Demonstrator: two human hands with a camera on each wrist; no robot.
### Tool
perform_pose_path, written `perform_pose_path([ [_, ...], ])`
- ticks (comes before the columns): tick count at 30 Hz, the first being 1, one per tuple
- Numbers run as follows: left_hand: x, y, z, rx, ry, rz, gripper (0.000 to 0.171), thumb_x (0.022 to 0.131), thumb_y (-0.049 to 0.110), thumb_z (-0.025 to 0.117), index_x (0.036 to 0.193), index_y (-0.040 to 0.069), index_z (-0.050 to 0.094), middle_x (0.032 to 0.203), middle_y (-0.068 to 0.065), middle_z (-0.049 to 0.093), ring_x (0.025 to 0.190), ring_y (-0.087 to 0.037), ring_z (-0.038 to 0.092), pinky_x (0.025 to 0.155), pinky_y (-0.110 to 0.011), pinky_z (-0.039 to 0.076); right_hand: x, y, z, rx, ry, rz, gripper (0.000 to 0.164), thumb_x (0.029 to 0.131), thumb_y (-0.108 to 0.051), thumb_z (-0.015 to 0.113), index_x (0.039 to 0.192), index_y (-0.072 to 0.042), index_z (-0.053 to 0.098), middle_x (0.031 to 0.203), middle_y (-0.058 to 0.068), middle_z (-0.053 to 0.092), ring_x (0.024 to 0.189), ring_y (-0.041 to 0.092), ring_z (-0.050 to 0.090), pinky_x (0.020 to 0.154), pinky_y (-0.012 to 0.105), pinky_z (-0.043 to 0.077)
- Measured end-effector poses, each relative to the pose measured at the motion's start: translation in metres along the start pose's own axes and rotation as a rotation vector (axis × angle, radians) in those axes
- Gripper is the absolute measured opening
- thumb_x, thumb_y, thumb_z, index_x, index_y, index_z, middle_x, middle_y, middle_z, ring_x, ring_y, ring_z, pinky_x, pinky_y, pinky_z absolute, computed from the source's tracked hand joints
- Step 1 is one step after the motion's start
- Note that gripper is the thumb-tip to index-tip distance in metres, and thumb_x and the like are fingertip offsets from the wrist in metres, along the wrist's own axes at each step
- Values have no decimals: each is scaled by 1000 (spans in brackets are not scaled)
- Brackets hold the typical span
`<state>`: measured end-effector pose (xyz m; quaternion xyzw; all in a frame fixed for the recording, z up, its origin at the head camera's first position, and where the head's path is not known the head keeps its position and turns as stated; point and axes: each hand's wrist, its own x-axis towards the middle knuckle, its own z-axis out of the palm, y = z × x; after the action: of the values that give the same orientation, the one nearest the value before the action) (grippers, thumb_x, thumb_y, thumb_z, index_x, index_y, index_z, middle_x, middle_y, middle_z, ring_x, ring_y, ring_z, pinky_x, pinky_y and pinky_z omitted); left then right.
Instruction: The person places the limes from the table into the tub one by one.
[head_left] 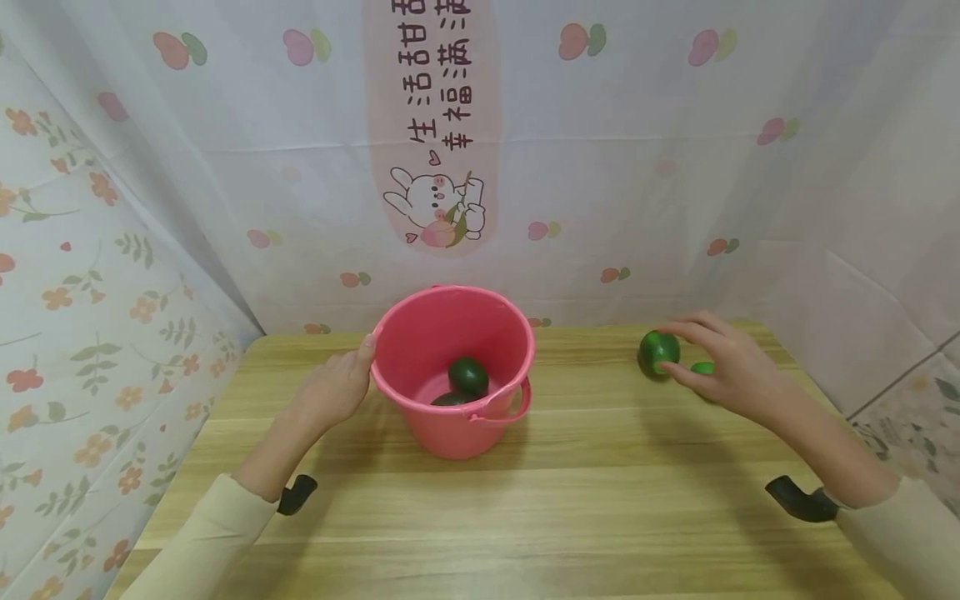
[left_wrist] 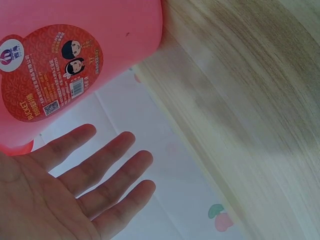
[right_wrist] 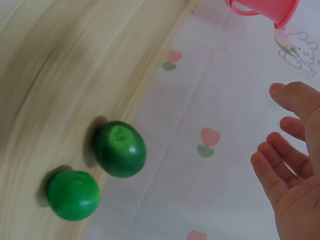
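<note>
Standing between the hands [head_left: 333, 390] [head_left: 735, 371], the bucket [head_left: 450, 432] is nearer the left.

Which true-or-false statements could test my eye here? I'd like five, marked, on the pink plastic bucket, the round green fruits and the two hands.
1. The round pink plastic bucket stands on the light wooden table. True.
2. The left hand touches the bucket's rim. True.
3. The bucket is empty. False: two dark green fruits show inside.
4. A glossy dark green fruit and a brighter green one lie outside the bucket. True.
5. The right hand grips both of these. False: it holds neither.
</note>
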<state>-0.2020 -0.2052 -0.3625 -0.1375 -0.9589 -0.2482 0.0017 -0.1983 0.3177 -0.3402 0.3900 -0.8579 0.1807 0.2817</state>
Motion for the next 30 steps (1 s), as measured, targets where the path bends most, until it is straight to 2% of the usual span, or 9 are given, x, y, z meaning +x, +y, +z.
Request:
perform_pose_path([
  [4,-1,0,-1,-2,-3,1,76,110,51,4,87,14,67,90,-7,64,86,-27,60,79,-54,46,-5,4,0,-17,-10,15,69,98,-63,50,120,-1,68,108,9,62,90,23,61,84,15,41],
  [9,-1,-1,-1,-7,-7,10,75,110,50,4,84,15,66,86,-5,62,84,-26,59,78,-53,46,-11,11,3,-14,-23,38,72,97,-65,47,121,0,68,109,11,63,90,26,61,81,17,43],
  [11,-1,-1,-1,-10,-9,13,75,110,50,4,83,16,65,87,-5,62,84,-26,59,77,-52,46,-13,15,5,-18,-44,54,72,96,-64,48,122,0,67,110,12,62,90,27,62,78,24,47],
  [12,-1,-1,-1,-9,-7,15,75,110,49,4,83,16,65,87,-5,62,84,-25,59,76,-51,46,-14,17,6,-21,-59,61,68,96,-61,53,122,0,66,110,13,62,90,29,62,77,29,49],
  [14,-1,-1,0,-7,-3,15,74,110,49,5,83,16,65,87,-5,63,84,-25,60,76,-51,46,-15,23,8,-31,-90,83,57,93,-47,73,122,1,66,109,15,62,91,31,62,74,41,52],
  [16,0,-2,0,-5,-2,18,75,110,49,4,82,16,65,86,-5,63,83,-25,59,75,-50,46,-16,28,11,-48,-123,112,52,84,-27,87,121,2,65,107,16,61,91,33,61,72,49,52],
  [19,-1,-1,0,-2,-2,19,74,110,49,4,82,17,65,83,-3,61,82,-25,59,74,-49,46,-17,36,16,-66,-165,158,59,69,-4,93,119,4,64,106,18,61,93,37,61,74,54,51],
  [22,-1,0,-1,-3,-3,18,74,110,49,5,82,16,64,82,-3,60,81,-25,58,74,-49,46,-18,44,22,-75,-201,192,57,71,-7,92,119,6,64,107,22,62,95,40,60,76,57,50],
  [30,0,0,1,8,1,5,74,110,51,5,86,16,66,94,-7,66,87,-27,62,76,-53,48,-18,65,34,-59,-316,301,57,78,-15,91,122,7,62,115,28,59,106,46,55,86,61,46],
])
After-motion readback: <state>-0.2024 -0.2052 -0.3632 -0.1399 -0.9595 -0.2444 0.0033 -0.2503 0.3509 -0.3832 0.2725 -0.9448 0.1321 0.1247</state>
